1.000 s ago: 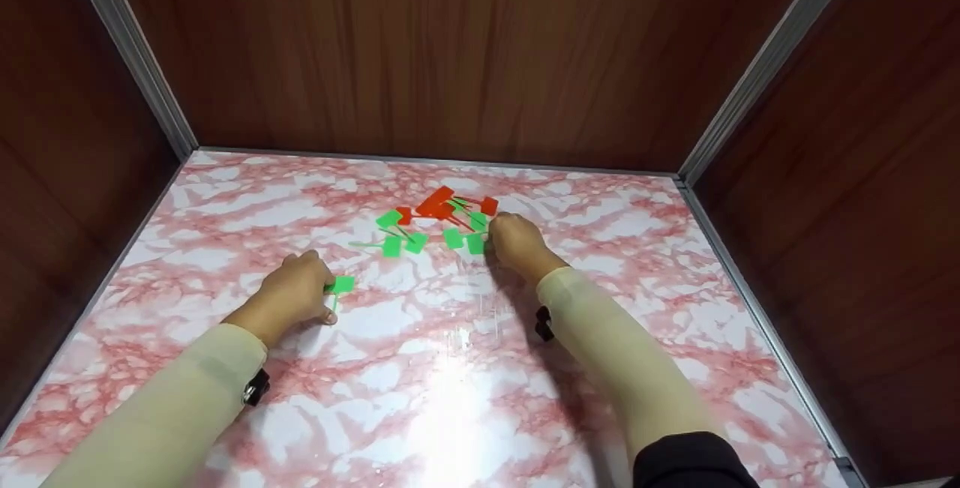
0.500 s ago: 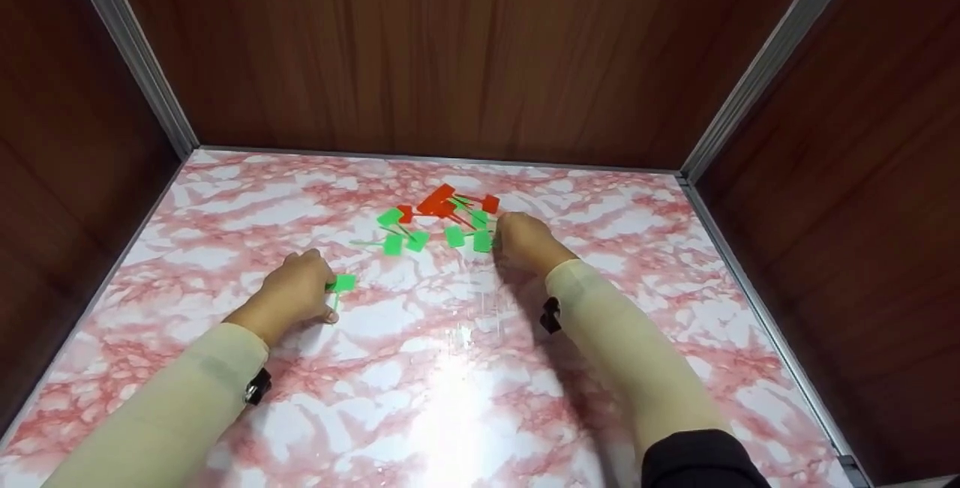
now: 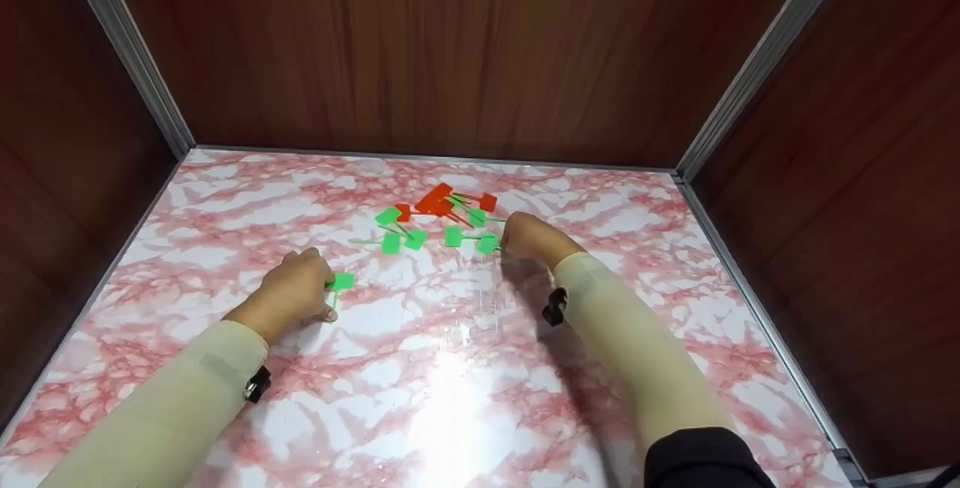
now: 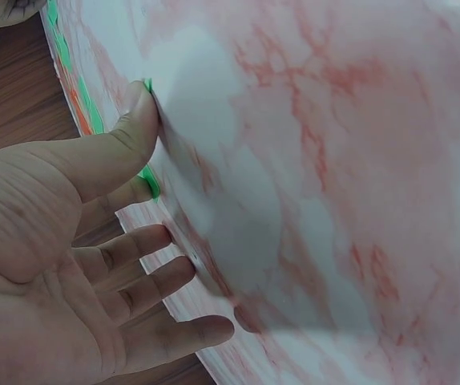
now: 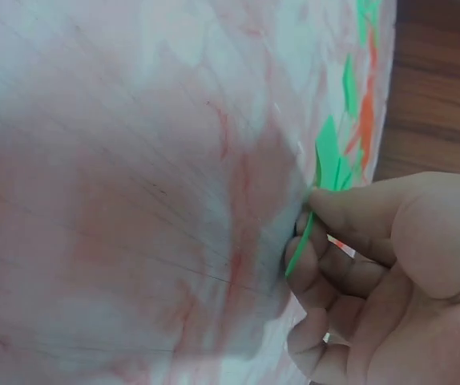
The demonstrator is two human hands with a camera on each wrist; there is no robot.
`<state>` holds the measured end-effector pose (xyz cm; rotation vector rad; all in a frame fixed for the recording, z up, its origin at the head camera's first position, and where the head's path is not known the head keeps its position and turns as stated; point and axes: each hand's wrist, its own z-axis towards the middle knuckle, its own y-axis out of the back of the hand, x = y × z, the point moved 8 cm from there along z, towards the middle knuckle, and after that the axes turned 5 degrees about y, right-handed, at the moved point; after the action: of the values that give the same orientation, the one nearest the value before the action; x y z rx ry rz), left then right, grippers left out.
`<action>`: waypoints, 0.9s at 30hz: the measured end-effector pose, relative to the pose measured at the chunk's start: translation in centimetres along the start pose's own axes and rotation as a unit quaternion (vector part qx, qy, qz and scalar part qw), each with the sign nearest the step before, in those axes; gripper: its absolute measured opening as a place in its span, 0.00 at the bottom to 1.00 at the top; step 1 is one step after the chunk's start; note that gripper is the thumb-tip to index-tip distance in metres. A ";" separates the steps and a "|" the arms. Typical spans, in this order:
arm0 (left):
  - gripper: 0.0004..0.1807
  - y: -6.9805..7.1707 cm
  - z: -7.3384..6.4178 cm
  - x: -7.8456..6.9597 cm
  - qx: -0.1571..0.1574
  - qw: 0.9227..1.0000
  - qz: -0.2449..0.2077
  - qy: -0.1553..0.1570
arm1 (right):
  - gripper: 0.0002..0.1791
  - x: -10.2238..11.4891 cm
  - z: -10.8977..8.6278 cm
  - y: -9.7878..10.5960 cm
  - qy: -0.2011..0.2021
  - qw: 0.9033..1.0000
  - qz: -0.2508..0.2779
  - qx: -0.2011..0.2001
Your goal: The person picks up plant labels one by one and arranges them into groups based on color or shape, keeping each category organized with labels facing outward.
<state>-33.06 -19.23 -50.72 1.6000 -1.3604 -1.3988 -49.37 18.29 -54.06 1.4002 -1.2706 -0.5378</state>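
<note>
My left hand [image 3: 291, 289] rests on the tabletop at the left, its thumb and index fingertip touching a green cable-tie tag [image 3: 344, 280] with a square flag and thin tail. Its other fingers spread fairly straight in the left wrist view, where slivers of the same tag [image 4: 151, 184] show. At the right of the pile, my right hand [image 3: 534, 237] pinches the thin tail of another green cable-tie tag [image 5: 326, 146] between thumb and fingers. That tag's flag lies toward the pile, near a green tag [image 3: 453, 237]. The back of the hand hides part of its tail in the head view.
Red cable-tie tags [image 3: 435, 202] lie heaped at the back centre, with several green ones around them, including a green tag [image 3: 391, 243] on the left side. A pink-and-white marbled tabletop [image 3: 420, 323] is enclosed by brown wood-look panels [image 3: 450, 53] and metal edge strips.
My right hand has shifted slightly right, away from the pile, and the pinched green tag has slid with it and turned a little. The left hand has stayed put.
</note>
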 end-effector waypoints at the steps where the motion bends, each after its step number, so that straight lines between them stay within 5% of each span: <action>1: 0.30 0.0 0.0 0.0 0.001 1.000 -0.002 0.001 | 0.07 -1.3 1.5 -0.6 0.010 1.000 -0.006 0.005; 4: 0.26 0.0 0.0 0.1 -0.002 1.000 -0.004 0.002 | 0.09 -2.7 3.0 -1.1 0.013 1.000 -0.015 0.020; 8: 0.19 0.0 -0.1 0.1 -0.008 1.000 0.003 -0.001 | 0.09 0.7 -0.9 0.8 -0.038 0.998 0.003 0.043; 13: 0.20 0.1 -0.2 0.1 -0.012 1.000 0.002 -0.005 | 0.08 2.2 -3.1 1.9 -0.068 0.996 0.021 0.047; 27: 0.25 0.1 0.0 -0.2 -0.005 1.000 -0.001 -0.007 | 0.17 1.2 -5.1 3.3 -0.073 0.993 0.090 0.009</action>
<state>-33.02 -19.03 -50.57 1.5897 -1.3581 -1.4179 -45.86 19.94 -49.31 1.2643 -1.5064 -0.5138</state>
